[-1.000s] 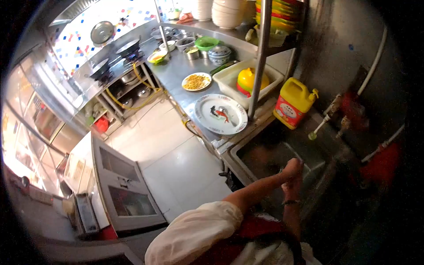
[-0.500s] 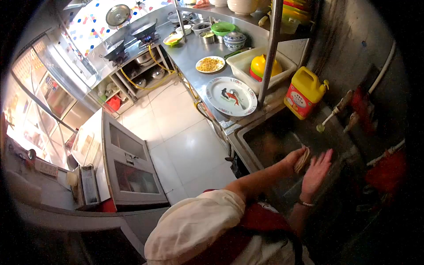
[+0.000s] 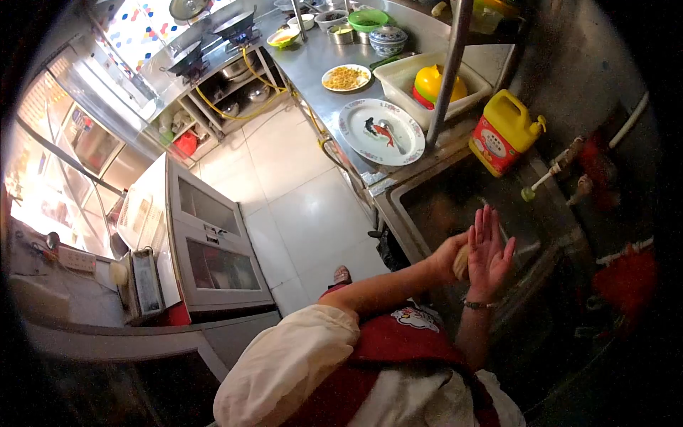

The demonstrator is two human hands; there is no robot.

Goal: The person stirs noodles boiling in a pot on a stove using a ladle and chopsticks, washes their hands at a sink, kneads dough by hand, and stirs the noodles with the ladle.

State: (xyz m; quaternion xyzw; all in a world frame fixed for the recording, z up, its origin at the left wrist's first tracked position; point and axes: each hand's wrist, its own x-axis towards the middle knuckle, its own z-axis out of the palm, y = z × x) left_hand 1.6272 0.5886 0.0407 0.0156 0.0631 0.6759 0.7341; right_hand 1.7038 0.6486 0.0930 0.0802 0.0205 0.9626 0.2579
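My left hand (image 3: 448, 257) reaches over the sink (image 3: 391, 208), closed around a tan ridged bundle (image 3: 461, 265); its exact kind is unclear. Right beside it, my right hand (image 3: 489, 257) is held up with the palm toward me and the fingers stretched out, holding nothing. A bracelet (image 3: 479, 304) circles the right wrist. The bundle is partly hidden between the two hands, and I cannot tell whether it touches the right palm. Behind the hands, the sink basin is dark. A tap (image 3: 528, 193) points into it from the right.
At the sink's back edge stands a yellow jug (image 3: 506, 134). A white plate with a fish picture (image 3: 373, 146) and a spoon lies on the steel counter (image 3: 313, 89), near a plate of yellow food (image 3: 346, 78) and a white tub (image 3: 475, 99). A glass-doored cabinet (image 3: 213, 263) stands left.
My right hand has turned from edge-on to palm toward me and come closer to the left hand. The left hand and bundle have moved slightly left. The camera view has shifted.
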